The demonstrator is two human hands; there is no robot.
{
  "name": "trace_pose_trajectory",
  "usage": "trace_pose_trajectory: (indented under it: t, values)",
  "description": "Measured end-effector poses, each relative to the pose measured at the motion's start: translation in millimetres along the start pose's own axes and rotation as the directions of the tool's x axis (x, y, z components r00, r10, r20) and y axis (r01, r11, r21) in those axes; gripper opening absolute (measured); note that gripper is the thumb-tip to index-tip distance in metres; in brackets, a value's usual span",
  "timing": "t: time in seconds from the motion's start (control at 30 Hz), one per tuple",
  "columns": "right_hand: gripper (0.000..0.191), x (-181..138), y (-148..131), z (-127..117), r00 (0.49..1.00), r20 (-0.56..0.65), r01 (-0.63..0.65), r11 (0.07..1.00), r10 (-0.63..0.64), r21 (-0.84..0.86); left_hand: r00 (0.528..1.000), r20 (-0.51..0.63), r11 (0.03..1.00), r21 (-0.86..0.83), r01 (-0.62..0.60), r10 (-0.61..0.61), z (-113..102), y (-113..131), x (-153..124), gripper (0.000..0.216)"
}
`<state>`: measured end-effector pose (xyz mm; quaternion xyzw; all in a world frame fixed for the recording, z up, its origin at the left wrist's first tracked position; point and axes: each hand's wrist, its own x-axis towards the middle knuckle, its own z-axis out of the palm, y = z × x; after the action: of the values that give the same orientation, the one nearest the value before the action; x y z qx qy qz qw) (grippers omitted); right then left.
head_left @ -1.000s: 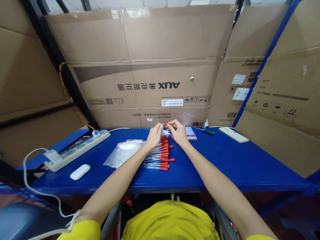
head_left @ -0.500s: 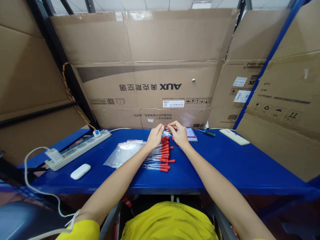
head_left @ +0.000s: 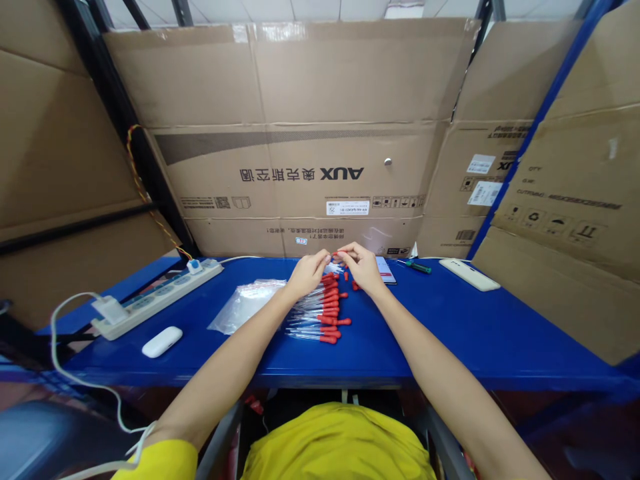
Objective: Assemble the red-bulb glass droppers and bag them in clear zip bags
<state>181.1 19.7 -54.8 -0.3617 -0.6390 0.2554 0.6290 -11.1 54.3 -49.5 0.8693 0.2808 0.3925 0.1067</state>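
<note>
My left hand [head_left: 309, 273] is closed in a pinch above the far end of a row of glass droppers [head_left: 313, 312]; what lies in its fingers is too small to make out. Facing it, my right hand [head_left: 363, 268] pinches a red rubber bulb [head_left: 340, 253] between thumb and fingertips. The droppers lie side by side, their clear tubes to the left and red bulbs to the right. Below the fingertips is a small heap of clear tubes [head_left: 334, 268]. A few loose red bulbs [head_left: 355, 285] lie by my right hand.
Left of the droppers lie clear plastic bags [head_left: 245, 305]. A white power strip [head_left: 160, 297] and a white case [head_left: 162, 342] are farther left. Behind my right hand are a phone [head_left: 386, 270], a green screwdriver [head_left: 417, 267] and a white flat device [head_left: 469, 274]. Cardboard [head_left: 310, 87] walls the blue table [head_left: 450, 340].
My hands have moved slightly apart, the right one a little to the right and down. More of the loose red bulbs shows beside it. The row of droppers stays as it was.
</note>
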Motion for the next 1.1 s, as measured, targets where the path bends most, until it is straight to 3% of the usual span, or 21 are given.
trace_pose_trajectory:
  t: [0.53,1.1]
  values:
    - [0.05,1.7,3.2,-2.3,0.996,0.048,-0.076,0.994,0.073,0.078,0.998,0.064,1.0,0.01,-0.013,0.012,-3.3,-0.2,-0.4,0.035]
    - [0.045,0.6,3.0,-0.5,0.992,0.09,-0.101,0.989,0.092,0.106,0.996,0.086,0.996,0.086,-0.038,0.031,-3.8,-1.5,-2.1,0.034]
